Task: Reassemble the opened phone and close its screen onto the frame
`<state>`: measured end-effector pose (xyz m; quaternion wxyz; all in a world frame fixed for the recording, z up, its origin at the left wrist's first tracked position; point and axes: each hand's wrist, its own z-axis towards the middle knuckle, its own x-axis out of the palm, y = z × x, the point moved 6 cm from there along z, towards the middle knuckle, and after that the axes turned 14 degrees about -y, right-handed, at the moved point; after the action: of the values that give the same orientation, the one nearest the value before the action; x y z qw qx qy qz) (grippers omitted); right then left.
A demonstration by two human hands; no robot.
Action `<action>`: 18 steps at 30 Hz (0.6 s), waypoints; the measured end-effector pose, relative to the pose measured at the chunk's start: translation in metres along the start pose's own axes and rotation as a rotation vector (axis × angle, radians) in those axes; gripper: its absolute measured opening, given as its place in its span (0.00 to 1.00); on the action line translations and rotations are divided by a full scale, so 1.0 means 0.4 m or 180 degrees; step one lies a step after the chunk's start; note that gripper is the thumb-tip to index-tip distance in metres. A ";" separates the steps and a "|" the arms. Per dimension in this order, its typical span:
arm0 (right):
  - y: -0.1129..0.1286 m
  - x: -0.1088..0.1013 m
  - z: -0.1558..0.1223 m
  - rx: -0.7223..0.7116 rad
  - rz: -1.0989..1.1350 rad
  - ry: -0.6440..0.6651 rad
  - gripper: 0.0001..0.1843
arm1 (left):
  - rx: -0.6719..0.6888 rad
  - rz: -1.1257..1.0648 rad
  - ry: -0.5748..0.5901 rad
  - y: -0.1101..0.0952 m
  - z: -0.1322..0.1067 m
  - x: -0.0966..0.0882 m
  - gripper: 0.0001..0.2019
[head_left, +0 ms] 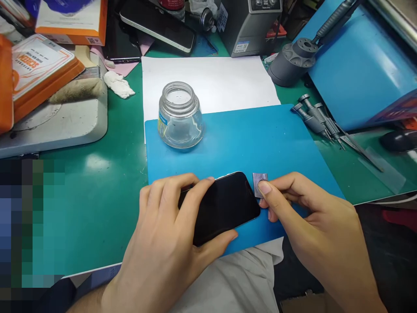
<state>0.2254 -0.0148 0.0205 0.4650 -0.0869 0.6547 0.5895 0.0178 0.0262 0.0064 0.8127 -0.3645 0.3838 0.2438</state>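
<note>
A black smartphone (224, 206) lies screen-up on a blue mat (247, 139) near the table's front edge. My left hand (169, 234) is wrapped over the phone's left part, fingers curled along its far edge and thumb under its near edge. My right hand (312, 226) pinches a small thin grey square piece (259, 179) against the phone's right end, thumb on top of the piece. An empty glass jar (180, 115) with no lid stands at the mat's back left corner.
A white sheet (208, 80) lies behind the mat on the green table (97, 195). Grey screwdrivers and tweezers (321, 119) lie to the right, with a grey tool stand (291, 61) beyond. Orange boxes (42, 69), another phone (158, 24) and a white pad (61, 124) crowd the back left.
</note>
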 end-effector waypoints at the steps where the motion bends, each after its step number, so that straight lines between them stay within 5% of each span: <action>1: 0.001 0.002 0.002 0.0015 0.0005 0.0000 0.18 | -0.0010 0.0014 0.0007 0.002 0.000 0.001 0.27; 18: 0.002 0.015 0.026 -0.0261 0.0105 -0.0052 0.17 | 0.0258 0.0083 0.0121 0.003 -0.002 -0.007 0.30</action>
<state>0.2269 -0.0031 0.0180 0.4567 -0.0904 0.6275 0.6241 0.0150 0.0257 0.0078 0.8161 -0.3309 0.4135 0.2316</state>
